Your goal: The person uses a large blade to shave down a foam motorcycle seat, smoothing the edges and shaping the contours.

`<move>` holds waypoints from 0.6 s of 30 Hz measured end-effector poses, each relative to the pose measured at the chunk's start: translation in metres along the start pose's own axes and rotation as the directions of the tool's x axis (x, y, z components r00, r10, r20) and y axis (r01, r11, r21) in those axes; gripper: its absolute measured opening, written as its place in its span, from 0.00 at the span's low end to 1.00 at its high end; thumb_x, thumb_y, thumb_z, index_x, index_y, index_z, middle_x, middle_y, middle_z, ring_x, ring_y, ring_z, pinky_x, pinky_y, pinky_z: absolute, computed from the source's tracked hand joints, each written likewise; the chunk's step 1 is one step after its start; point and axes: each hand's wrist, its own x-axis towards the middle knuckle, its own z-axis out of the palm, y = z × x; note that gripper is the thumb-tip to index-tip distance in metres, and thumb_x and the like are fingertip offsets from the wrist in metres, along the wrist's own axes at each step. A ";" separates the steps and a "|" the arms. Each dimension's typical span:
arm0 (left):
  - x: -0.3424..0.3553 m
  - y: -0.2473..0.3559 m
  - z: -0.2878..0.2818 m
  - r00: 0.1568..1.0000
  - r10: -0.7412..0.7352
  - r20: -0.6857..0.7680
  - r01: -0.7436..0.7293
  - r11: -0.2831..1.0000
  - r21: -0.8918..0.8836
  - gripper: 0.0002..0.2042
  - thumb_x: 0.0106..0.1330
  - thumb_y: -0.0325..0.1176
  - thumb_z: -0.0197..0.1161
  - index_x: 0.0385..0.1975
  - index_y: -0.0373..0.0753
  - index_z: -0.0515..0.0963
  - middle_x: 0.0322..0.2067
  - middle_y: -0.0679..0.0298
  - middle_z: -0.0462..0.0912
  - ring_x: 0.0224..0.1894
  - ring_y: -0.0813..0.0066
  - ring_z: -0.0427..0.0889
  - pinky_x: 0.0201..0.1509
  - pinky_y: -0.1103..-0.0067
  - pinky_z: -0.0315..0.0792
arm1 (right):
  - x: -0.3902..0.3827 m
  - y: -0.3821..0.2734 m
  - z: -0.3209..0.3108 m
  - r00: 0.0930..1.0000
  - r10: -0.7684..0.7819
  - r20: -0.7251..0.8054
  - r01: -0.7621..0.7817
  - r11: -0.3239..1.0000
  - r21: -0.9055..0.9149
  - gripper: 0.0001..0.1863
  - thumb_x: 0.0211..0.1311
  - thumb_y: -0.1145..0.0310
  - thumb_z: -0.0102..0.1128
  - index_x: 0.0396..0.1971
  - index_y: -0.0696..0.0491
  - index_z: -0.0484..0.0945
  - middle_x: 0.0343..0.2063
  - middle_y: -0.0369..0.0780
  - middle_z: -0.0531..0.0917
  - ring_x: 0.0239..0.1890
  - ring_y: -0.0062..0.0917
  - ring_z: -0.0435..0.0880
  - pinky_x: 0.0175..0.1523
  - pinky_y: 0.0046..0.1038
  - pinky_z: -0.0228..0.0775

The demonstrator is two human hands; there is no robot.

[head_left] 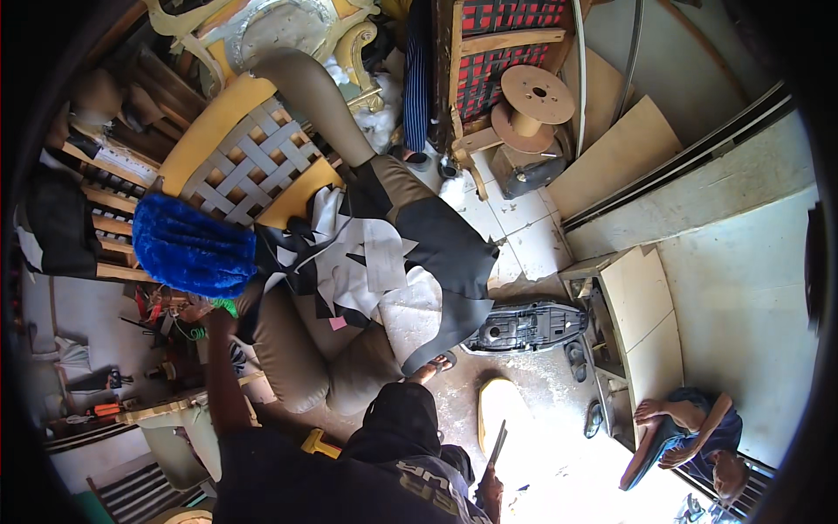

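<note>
My right hand [491,491], low in the view, is closed on a long, narrow, dark pointed tool that looks like scissors [498,442]; its handles are hidden in the hand. My left arm reaches forward on the left, and my left hand [202,311] is among small tools and wires beside a bright green cord [225,306]. The fingers there are too small and dark to make out. Ahead stands a brown upholstered chair [292,349] with a woven strap back [249,162]. Black and grey-white cut sheets of material [367,253] lie over it, next to a blue plush piece [194,246].
A wooden spool [534,96] and a strapped wooden frame [511,42] stand at the back. A black plastic case [528,327] lies on the floor near a shelf [642,314]. Another person [698,437] sits at the right. A yellow-edged pad [504,410] lies by my leg.
</note>
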 end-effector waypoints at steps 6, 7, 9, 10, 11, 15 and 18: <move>-0.038 0.269 0.052 0.936 0.312 -0.164 -0.315 0.534 -0.784 0.29 0.61 0.50 0.71 0.52 0.30 0.80 0.48 0.42 0.85 0.52 0.45 0.85 0.55 0.58 0.78 | 0.016 0.064 -0.037 0.992 -0.010 -0.127 0.003 0.999 -0.051 0.47 0.68 0.25 0.43 0.30 0.62 0.82 0.21 0.46 0.82 0.29 0.35 0.84 0.38 0.40 0.76; -0.036 0.314 0.044 0.896 0.341 -0.284 -0.436 0.559 -0.705 0.35 0.60 0.51 0.72 0.60 0.29 0.74 0.55 0.38 0.81 0.59 0.44 0.81 0.63 0.60 0.74 | -0.001 0.054 -0.044 0.990 0.001 -0.144 -0.003 1.000 -0.010 0.47 0.68 0.24 0.43 0.30 0.61 0.82 0.21 0.45 0.82 0.29 0.35 0.85 0.38 0.39 0.76; -0.032 0.402 0.026 0.920 0.262 -0.291 -0.390 0.546 -0.742 0.49 0.54 0.56 0.77 0.70 0.30 0.62 0.67 0.38 0.69 0.69 0.43 0.70 0.71 0.60 0.67 | -0.031 0.037 -0.057 0.980 0.037 -0.194 -0.025 0.997 0.066 0.48 0.66 0.22 0.43 0.30 0.61 0.83 0.21 0.45 0.83 0.30 0.34 0.85 0.38 0.38 0.77; -0.031 0.445 0.011 0.880 0.311 -0.358 -0.460 0.377 -0.804 0.52 0.52 0.56 0.79 0.71 0.29 0.60 0.66 0.40 0.70 0.69 0.44 0.70 0.71 0.60 0.68 | -0.046 0.031 -0.062 0.970 0.073 -0.232 -0.050 0.993 0.103 0.48 0.65 0.21 0.43 0.30 0.60 0.83 0.21 0.45 0.83 0.30 0.33 0.86 0.38 0.38 0.77; -0.028 0.481 -0.005 0.839 0.344 -0.422 -0.504 0.194 -0.842 0.56 0.50 0.56 0.81 0.71 0.29 0.58 0.66 0.41 0.70 0.69 0.45 0.70 0.71 0.60 0.68 | -0.043 0.049 -0.065 0.965 0.072 -0.253 -0.028 0.985 0.171 0.45 0.67 0.24 0.46 0.32 0.59 0.82 0.21 0.43 0.82 0.28 0.30 0.84 0.35 0.35 0.75; 0.057 0.501 0.029 0.948 0.078 -0.308 -0.318 0.232 -0.919 0.53 0.48 0.54 0.82 0.69 0.34 0.59 0.58 0.42 0.76 0.62 0.45 0.77 0.66 0.61 0.73 | -0.056 0.021 -0.054 0.981 -0.010 -0.191 0.063 0.960 0.272 0.34 0.75 0.36 0.49 0.29 0.56 0.80 0.17 0.36 0.75 0.21 0.24 0.75 0.29 0.32 0.68; 0.046 0.522 0.017 0.936 0.215 -0.279 -0.352 0.550 -0.758 0.40 0.55 0.52 0.76 0.63 0.35 0.69 0.51 0.41 0.82 0.55 0.40 0.82 0.61 0.61 0.77 | -0.064 0.041 -0.031 0.983 0.050 -0.178 0.012 0.944 0.330 0.33 0.76 0.37 0.47 0.28 0.54 0.79 0.17 0.34 0.74 0.20 0.22 0.73 0.28 0.31 0.64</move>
